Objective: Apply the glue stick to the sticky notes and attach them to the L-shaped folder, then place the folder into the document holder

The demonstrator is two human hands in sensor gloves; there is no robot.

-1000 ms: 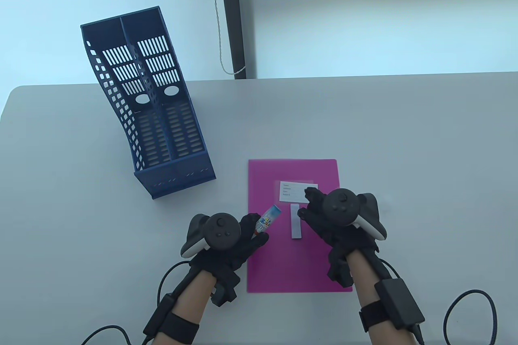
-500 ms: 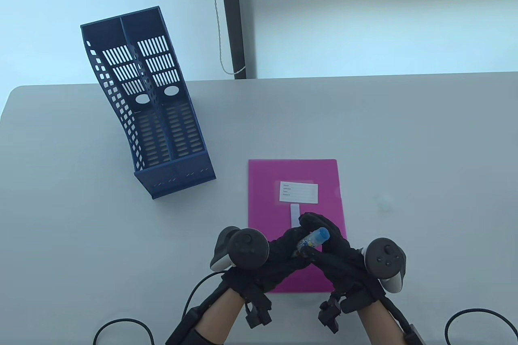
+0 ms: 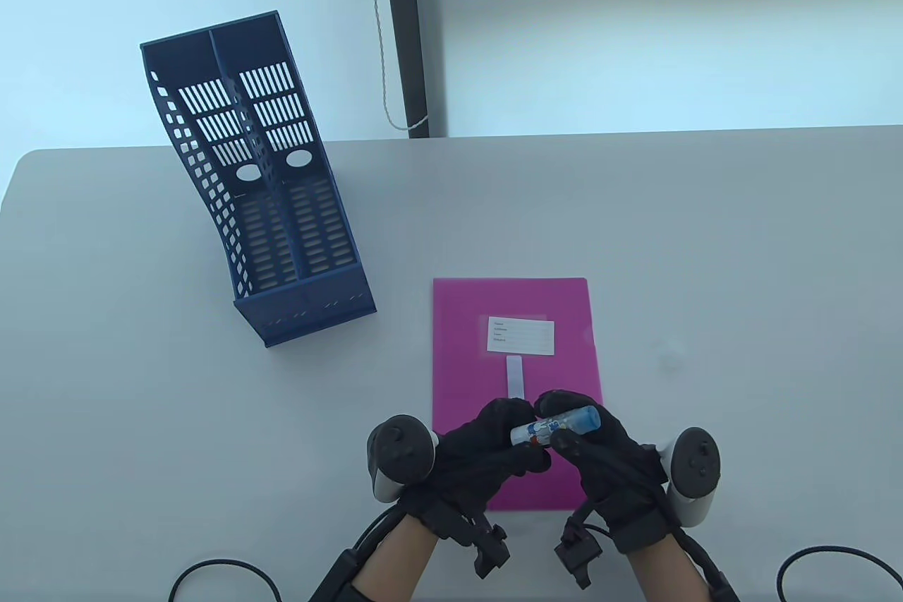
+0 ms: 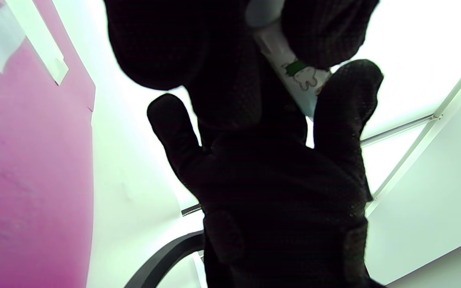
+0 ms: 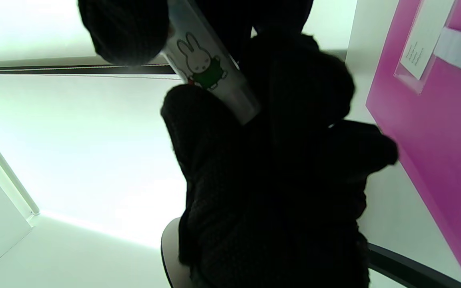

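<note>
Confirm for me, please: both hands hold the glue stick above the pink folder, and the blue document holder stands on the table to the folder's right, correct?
Not quite: in the table view the blue document holder stands to the left of the pink folder, not its right. The rest holds: the left hand and the right hand both hold the glue stick above the folder.

An office-like data-recording workspace. A plain pale-grey surface [image 3: 635, 207] with a rounded corner stands against a bare light wall, where a dark vertical post [image 3: 409, 30] and a thin hanging cord [image 3: 384, 65] are visible. Stationery marks the setting: a dark blue perforated document holder [image 3: 254, 185] with two compartments and a magenta folder [image 3: 515, 341] bearing a white label [image 3: 520, 336]. Black cables [image 3: 839, 560] trail across the near edge of the surface.
</note>
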